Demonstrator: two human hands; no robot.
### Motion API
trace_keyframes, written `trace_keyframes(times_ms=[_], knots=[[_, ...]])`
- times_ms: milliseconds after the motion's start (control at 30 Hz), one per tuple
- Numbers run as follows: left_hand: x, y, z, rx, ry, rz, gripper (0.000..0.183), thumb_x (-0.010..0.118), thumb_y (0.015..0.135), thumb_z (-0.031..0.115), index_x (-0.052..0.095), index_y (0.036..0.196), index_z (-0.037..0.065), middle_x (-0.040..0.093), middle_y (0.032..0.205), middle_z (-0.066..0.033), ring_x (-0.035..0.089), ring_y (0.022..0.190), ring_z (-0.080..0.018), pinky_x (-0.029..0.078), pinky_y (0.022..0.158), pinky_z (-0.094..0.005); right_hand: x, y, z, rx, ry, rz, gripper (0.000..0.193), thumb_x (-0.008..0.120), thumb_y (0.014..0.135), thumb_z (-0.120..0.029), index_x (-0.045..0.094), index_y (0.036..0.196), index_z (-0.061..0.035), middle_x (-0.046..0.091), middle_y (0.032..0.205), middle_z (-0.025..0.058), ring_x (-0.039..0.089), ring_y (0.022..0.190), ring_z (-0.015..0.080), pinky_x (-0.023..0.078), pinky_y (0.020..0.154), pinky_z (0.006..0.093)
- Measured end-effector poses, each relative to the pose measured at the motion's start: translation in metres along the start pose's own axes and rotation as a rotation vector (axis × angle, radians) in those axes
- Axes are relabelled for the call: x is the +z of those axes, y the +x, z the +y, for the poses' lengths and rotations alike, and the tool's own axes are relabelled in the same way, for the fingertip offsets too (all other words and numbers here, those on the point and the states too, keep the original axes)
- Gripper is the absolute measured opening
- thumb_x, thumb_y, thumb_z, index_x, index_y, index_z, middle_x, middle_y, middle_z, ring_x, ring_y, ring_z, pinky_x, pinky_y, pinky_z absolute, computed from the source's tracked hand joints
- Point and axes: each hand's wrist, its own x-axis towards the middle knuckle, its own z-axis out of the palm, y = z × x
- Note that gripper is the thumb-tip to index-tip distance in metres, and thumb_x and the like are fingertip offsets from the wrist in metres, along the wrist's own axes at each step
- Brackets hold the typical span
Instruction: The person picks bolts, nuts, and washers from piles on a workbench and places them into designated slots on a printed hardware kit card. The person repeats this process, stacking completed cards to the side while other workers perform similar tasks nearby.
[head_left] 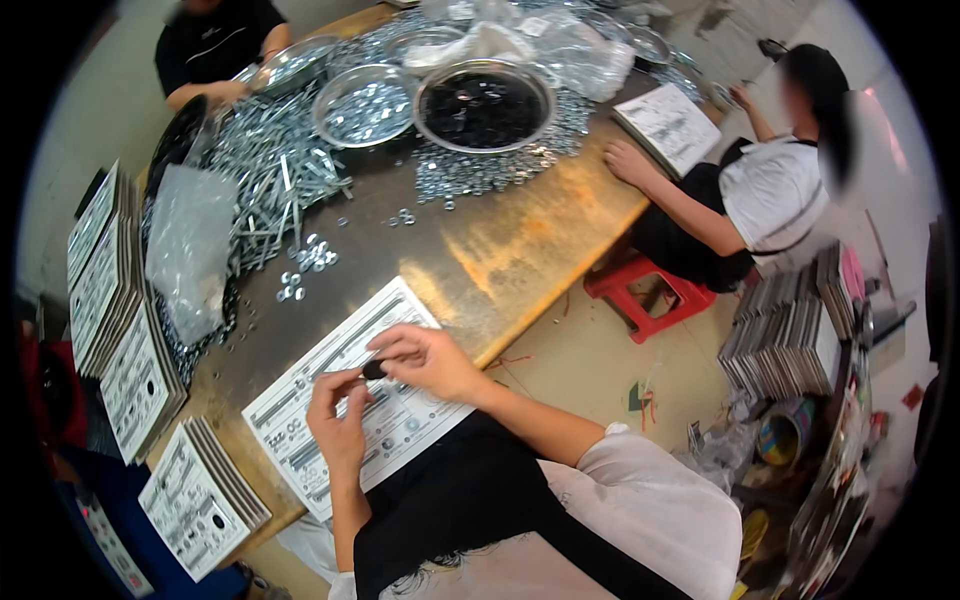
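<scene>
A small black round piece is pinched between my two hands, above a printed white card on the table's near edge. My left hand has thumb and forefinger closed at the piece's left side. From the right, the fingers of my right hand close on the same piece. Its exact kind is too small to tell. Under my hands the card bears printed pictures of hardware, and small parts sit on its right portion. Loose nuts lie on the tabletop just beyond the card.
Long bolts are heaped at the far left, near a metal bowl of shiny parts and a bowl of black parts. Card stacks line the left edge. One person sits at right; another is across the table.
</scene>
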Motion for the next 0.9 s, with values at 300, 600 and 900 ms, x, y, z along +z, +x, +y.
trace_keyframes(times_ms=[300,600,900], knots=[[0.01,0.0,0.003,0.006,-0.105,0.038,0.009,0.065,0.092,-0.003,0.061,0.1,-0.002,0.061,0.097,-0.0069,0.062,0.085,-0.0132,0.055,0.073,-0.0255,0.02,-0.009,-0.014,-0.079,-0.052,0.036,0.032,0.068,0.091,-0.001,0.062,0.122,0.0001,0.072,0.107,0.011,0.07,0.099,0.0158,0.055,0.086,0.0296],[-0.024,-0.024,-0.001,-0.33,-0.825,-0.023,0.017,0.064,0.096,0.003,0.059,0.111,-0.002,0.066,0.095,-0.0082,0.063,0.081,-0.0129,0.052,0.077,-0.0252,0.048,-0.017,-0.015,0.02,0.053,-0.087,0.031,0.07,0.088,0.002,0.061,0.118,0.0044,0.069,0.11,0.0119,0.069,0.1,0.0175,0.056,0.086,0.029],[-0.037,-0.038,0.002,-0.058,-0.333,0.107,0.015,0.062,0.099,0.011,0.065,0.106,-0.001,0.067,0.103,-0.0057,0.063,0.086,-0.0109,0.051,0.083,-0.0258,-0.007,-0.021,-0.017,0.111,-0.591,0.056,0.018,0.076,0.086,-0.005,0.076,0.103,-0.0014,0.076,0.091,0.0078,0.07,0.079,0.0113,0.054,0.071,0.0257]])
